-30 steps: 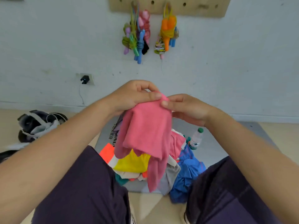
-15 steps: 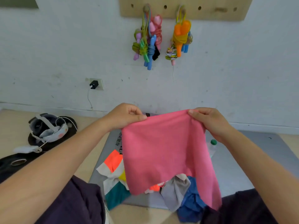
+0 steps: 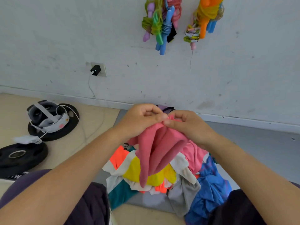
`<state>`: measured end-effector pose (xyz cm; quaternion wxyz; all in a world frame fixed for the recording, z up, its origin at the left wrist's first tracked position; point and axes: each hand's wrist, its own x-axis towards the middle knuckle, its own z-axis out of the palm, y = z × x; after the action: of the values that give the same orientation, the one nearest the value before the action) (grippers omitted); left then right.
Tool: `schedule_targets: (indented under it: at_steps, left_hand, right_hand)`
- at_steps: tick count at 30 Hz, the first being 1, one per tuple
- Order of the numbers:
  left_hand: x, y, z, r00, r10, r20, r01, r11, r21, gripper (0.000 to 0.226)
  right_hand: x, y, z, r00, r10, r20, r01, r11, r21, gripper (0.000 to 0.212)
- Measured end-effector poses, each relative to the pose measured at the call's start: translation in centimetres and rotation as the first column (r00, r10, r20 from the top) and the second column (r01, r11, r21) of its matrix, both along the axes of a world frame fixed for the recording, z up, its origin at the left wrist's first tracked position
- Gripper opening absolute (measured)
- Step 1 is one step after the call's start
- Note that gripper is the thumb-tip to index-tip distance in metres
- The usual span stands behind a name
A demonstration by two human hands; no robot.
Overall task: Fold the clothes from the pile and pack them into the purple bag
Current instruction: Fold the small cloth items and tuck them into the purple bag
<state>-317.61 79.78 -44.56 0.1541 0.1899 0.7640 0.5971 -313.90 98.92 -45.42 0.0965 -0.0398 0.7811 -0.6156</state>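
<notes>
- Head view, nearest the camera: dark purple trousers (image 3: 90, 207) covered both knees at the bottom edge, and both bare forearms reached forward between them.
- Just beyond the knees a pile of clothes (image 3: 162, 177) lay on a grey mat (image 3: 263, 150): yellow, orange, white, teal and grey pieces, with a blue garment (image 3: 211, 190) at its right side.
- Above the pile hung a pink garment (image 3: 155, 153), bunched at the top and drooping in long folds, its lowest tip over the yellow cloth.
- The left hand (image 3: 139, 120) and right hand (image 3: 186, 125) met at the garment's top edge, each pinching the pink cloth between thumb and curled fingers, fingertips touching.
- Left of the mat, on the tan floor, sat two black weight plates (image 3: 21, 156), the farther one carrying a headset with white straps (image 3: 48, 117).
- Behind the hands a sliver of purple fabric (image 3: 162, 107) showed at the wall's foot; whether it was the bag cannot be told.
- On the far white wall (image 3: 48, 38) were a socket with a black plug (image 3: 96, 70) and, higher up, bundles of coloured skipping ropes (image 3: 162, 25).
</notes>
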Motion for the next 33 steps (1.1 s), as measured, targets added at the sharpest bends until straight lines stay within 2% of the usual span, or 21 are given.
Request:
schedule_targets:
  at_steps: [5,7,10,11,13,15,17,18,21,23,24,27,30,33]
  left_hand:
    - [-2.0,-2.7,-0.8,0.99,0.07,-0.126,-0.099,0.966,-0.239,0.024]
    - [-2.4,-3.3,-1.1,0.982,0.06,-0.181,-0.117,0.94,-0.32,0.032]
    - [-2.8,-3.7,-1.5,0.959,0.036,-0.282,-0.169,0.87,-0.463,0.056]
    - [-2.9,-3.5,-1.5,0.948,0.048,-0.315,-0.204,0.852,-0.482,0.058]
    - [-3.0,-2.9,-1.5,0.928,0.123,-0.351,-0.277,0.858,-0.433,0.056]
    - [-3.0,-2.1,-1.7,0.924,0.191,-0.33,-0.307,0.886,-0.347,0.047]
    - [-2.4,-1.0,-1.5,0.939,0.206,-0.276,-0.286,0.913,-0.292,0.021]
    - [-2.0,-0.4,-1.4,0.956,0.178,-0.234,-0.241,0.931,-0.275,0.007]
    - [-0.5,1.3,-0.8,0.993,-0.086,-0.078,0.069,0.979,-0.191,0.033]
    - [0.4,2.2,-0.5,0.973,-0.229,-0.025,0.221,0.959,-0.175,0.028]
    - [0.5,2.5,-0.5,0.971,-0.235,-0.043,0.222,0.954,-0.201,0.027]
    - [0.0,2.7,0.0,0.978,-0.157,-0.136,0.127,0.969,-0.212,0.028]
    - [-1.0,2.9,0.6,0.984,0.018,-0.179,-0.029,0.998,-0.062,0.024]
    - [-2.3,2.7,0.4,0.94,0.286,-0.185,-0.281,0.958,0.049,0.027]
  right_hand:
    - [-2.1,1.9,-0.1,0.995,-0.096,0.002,0.096,0.995,-0.035,0.041]
    - [-2.4,2.4,-0.7,0.994,-0.107,-0.009,0.107,0.994,0.014,0.03]
    - [-2.2,2.7,-1.2,0.995,-0.096,-0.031,0.098,0.993,0.062,0.006]
    - [-2.0,2.9,-1.3,0.993,-0.108,-0.038,0.111,0.991,0.071,0.009]
    - [-1.6,3.3,-1.3,0.989,-0.143,-0.032,0.144,0.988,0.058,0.025]
    - [-1.0,3.7,-1.0,0.986,-0.164,-0.02,0.164,0.987,-0.002,0.031]
    - [-0.4,3.9,-0.7,0.991,-0.133,-0.003,0.133,0.99,-0.043,0.031]
    - [0.0,3.9,-0.5,0.995,-0.102,0.011,0.103,0.993,-0.063,0.031]
    - [1.3,3.3,0.3,0.999,0.019,0.028,-0.015,0.99,-0.142,0.031]
    - [2.1,3.0,0.7,0.998,0.063,0.001,-0.062,0.985,-0.161,0.034]
    - [2.4,2.9,0.9,0.999,0.051,-0.013,-0.053,0.985,-0.162,0.035]
    - [2.7,3.2,0.8,0.996,-0.078,-0.048,0.072,0.989,-0.13,0.026]
    - [3.0,4.4,0.6,0.991,-0.13,-0.033,0.128,0.99,-0.06,0.006]
    - [3.7,5.7,0.6,0.994,-0.108,0.012,0.108,0.994,0.008,0.022]
